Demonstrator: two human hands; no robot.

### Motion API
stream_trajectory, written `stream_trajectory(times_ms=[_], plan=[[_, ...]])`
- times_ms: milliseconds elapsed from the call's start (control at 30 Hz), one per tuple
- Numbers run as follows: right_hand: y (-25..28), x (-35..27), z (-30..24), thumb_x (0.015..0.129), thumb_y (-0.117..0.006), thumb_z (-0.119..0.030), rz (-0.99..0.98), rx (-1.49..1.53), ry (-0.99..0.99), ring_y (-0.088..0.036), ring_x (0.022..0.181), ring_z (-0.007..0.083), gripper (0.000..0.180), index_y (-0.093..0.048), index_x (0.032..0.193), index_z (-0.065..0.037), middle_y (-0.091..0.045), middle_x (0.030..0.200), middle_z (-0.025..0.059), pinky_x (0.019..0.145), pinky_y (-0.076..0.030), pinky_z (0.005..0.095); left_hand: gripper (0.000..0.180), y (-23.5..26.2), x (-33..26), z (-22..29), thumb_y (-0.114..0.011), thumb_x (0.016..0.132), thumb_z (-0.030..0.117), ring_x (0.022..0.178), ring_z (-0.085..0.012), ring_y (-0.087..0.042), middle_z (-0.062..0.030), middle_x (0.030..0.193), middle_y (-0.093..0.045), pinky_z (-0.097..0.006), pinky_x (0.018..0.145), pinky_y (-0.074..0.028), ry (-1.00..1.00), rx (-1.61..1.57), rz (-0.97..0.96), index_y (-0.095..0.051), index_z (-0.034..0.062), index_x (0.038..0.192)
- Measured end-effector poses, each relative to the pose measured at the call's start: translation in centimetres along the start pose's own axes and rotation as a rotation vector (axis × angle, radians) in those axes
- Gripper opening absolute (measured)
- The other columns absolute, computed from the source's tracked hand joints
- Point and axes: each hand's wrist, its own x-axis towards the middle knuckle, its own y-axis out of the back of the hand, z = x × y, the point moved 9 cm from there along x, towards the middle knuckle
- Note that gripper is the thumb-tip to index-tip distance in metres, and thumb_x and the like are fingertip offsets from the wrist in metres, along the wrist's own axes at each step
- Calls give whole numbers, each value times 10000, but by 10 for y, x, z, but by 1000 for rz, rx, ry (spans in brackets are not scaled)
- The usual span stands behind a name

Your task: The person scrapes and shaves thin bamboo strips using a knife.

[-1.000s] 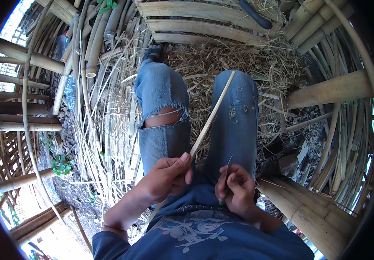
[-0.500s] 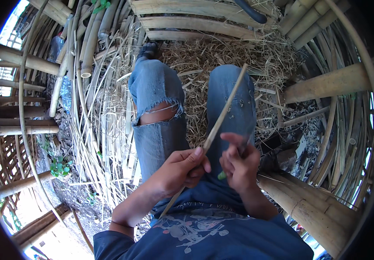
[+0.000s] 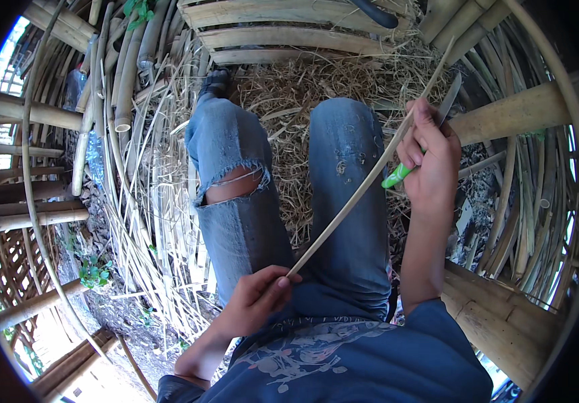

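Observation:
A long, pale bamboo strip [image 3: 348,207] slants across my lap, from low at the centre up to the far right. My left hand [image 3: 260,295] is closed round its near end, close to my waist. Higher up, my right hand [image 3: 430,151] pinches the strip between thumb and fingers. The same hand also holds a knife with a bright green handle [image 3: 397,176]. Its grey blade [image 3: 451,97] points up and away past my fingers, beside the strip. The strip's thin far tip reaches beyond my right hand.
Curly bamboo shavings [image 3: 330,84] cover the ground past my knees, before a slatted bamboo panel [image 3: 289,35]. Split strips [image 3: 162,195] lie piled at left. Thick bamboo poles stand on both sides, one [image 3: 514,119] jutting in from the right. A dark curved handle [image 3: 377,13] shows at the top.
My right hand has moved up and right with the knife and now pinches the strip. My left hand has shifted down and left, to the strip's near end. The strip leans further right.

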Motion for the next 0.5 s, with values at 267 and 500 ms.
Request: stream_trajectory(times_ms=[267, 500], plan=[[-20, -74, 58, 955, -429, -301, -384, 28, -234, -474, 502, 102, 272, -513, 917, -45, -519, 662, 59, 438, -372, 216, 244, 9, 18, 15, -408, 969, 166, 487, -45, -405, -20, 664, -522, -171, 452, -310, -26, -198, 79, -554, -25, 1011], [-44, -158, 104, 911, -532, -126, -740, -154, -687, -474, 516, 55, 137, -533, 921, 10, -565, 662, 57, 447, -344, 181, 243, -3, 18, 26, -425, 970, 223, 510, -19, -388, 14, 657, -509, -165, 450, -298, 40, -207, -6, -564, 28, 1009]])
